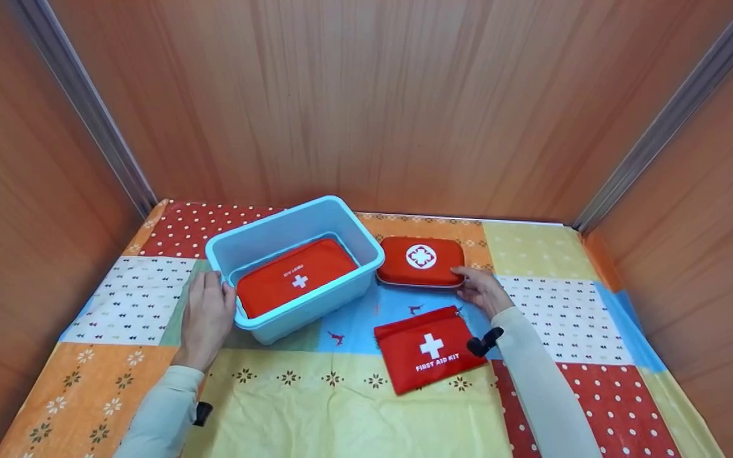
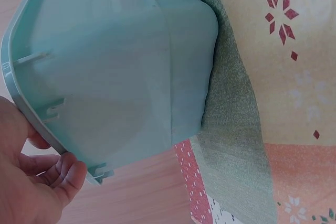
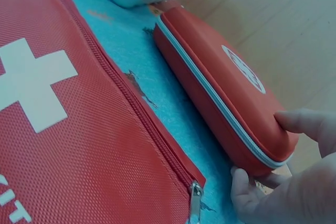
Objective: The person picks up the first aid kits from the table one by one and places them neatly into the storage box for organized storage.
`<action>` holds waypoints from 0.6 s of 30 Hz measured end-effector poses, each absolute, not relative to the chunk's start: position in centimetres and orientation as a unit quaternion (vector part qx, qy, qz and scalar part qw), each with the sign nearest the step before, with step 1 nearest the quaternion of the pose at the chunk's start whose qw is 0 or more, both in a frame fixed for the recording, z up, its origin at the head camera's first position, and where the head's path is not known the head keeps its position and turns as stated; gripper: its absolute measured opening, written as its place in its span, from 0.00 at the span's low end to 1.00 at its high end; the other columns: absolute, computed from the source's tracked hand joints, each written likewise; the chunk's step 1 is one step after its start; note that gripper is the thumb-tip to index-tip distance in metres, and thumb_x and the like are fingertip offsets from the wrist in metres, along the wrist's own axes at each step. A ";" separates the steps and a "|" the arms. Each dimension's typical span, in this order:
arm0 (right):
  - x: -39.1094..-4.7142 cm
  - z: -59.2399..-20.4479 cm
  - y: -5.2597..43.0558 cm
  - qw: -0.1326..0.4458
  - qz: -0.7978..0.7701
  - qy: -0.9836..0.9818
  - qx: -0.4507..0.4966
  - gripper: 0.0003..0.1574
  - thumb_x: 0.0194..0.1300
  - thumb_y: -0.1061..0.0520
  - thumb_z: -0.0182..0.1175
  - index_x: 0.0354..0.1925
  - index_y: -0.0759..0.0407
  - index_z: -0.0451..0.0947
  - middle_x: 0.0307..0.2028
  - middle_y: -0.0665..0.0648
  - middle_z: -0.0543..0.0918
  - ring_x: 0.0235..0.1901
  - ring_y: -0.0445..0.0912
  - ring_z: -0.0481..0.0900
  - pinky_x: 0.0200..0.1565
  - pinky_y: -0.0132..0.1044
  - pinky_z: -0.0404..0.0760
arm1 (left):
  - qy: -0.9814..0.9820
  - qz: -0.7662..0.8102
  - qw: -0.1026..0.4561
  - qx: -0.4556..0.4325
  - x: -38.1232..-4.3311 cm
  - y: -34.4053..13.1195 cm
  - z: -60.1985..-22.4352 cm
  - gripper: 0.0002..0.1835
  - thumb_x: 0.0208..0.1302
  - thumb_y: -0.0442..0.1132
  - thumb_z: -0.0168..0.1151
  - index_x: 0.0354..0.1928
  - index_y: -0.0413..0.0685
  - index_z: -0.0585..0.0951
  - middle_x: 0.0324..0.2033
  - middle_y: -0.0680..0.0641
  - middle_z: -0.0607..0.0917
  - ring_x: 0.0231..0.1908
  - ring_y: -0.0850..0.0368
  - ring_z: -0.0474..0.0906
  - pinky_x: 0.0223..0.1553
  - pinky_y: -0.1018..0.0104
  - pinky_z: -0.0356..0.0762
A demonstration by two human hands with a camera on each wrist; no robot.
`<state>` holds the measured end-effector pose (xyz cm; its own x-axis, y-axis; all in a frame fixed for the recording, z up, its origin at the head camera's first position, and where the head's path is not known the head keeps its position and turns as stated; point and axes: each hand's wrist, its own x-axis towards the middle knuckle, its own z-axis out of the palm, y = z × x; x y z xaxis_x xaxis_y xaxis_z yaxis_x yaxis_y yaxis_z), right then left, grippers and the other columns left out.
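Observation:
My left hand grips the left rim of a light blue plastic bin, its fingers curled over the edge in the left wrist view. Inside the bin lies a red first aid pouch with a white cross. To the right of the bin sits a red hard-shell first aid case with a round white emblem and a pale zipper. My right hand pinches this case at its right end, thumb on top and fingers underneath. Nearer me, a flat red first aid kit pouch rests on the cloth.
A patchwork-patterned cloth covers the table. Wood-grain panels stand at the back and both sides, with metal strips at the corners. The flat pouch's zipper pull points toward the right hand.

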<state>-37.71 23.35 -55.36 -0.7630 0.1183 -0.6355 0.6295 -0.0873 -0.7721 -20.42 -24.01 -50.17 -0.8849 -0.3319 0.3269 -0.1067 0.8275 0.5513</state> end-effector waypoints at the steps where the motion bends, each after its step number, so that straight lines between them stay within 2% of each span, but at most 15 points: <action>1: -37.7 -55.3 23.5 0.188 -0.680 0.648 0.287 0.37 0.58 0.52 0.70 0.61 0.59 0.68 0.32 0.56 0.85 0.28 0.47 0.84 0.40 0.32 0.83 | -0.932 -0.270 0.210 0.117 -20.4 -24.0 -50.2 0.21 0.68 0.37 0.57 0.58 0.31 0.71 0.48 0.34 0.76 0.48 0.41 0.73 0.44 0.46 0.82; 6: -37.7 -55.3 24.1 0.187 -0.679 0.653 0.279 0.37 0.58 0.50 0.70 0.62 0.58 0.69 0.37 0.57 0.84 0.31 0.47 0.86 0.44 0.34 0.84 | -0.931 -0.269 0.216 0.115 -20.4 -24.0 -50.1 0.20 0.68 0.37 0.57 0.56 0.31 0.72 0.45 0.34 0.76 0.45 0.42 0.73 0.42 0.49 0.82; 10: -37.5 -55.3 24.3 0.188 -0.679 0.660 0.260 0.40 0.59 0.49 0.70 0.64 0.59 0.68 0.47 0.60 0.83 0.36 0.48 0.86 0.48 0.36 0.83 | -0.933 -0.261 0.222 0.115 -20.5 -24.0 -50.2 0.19 0.68 0.37 0.57 0.56 0.32 0.72 0.45 0.35 0.77 0.46 0.42 0.73 0.41 0.49 0.82; 15: -37.4 -55.5 24.4 0.181 -0.679 0.665 0.254 0.44 0.56 0.47 0.72 0.65 0.59 0.67 0.58 0.61 0.78 0.47 0.49 0.82 0.52 0.37 0.81 | -0.935 -0.248 0.227 0.116 -20.5 -24.0 -50.3 0.19 0.67 0.37 0.59 0.56 0.33 0.72 0.46 0.35 0.77 0.47 0.41 0.74 0.42 0.48 0.82; 18: -37.3 -55.7 24.4 0.172 -0.681 0.663 0.257 0.42 0.58 0.47 0.71 0.65 0.58 0.66 0.60 0.60 0.76 0.48 0.49 0.80 0.51 0.36 0.82 | -0.935 -0.247 0.226 0.117 -20.5 -24.0 -50.2 0.20 0.67 0.37 0.59 0.56 0.33 0.72 0.46 0.35 0.77 0.47 0.41 0.74 0.42 0.48 0.82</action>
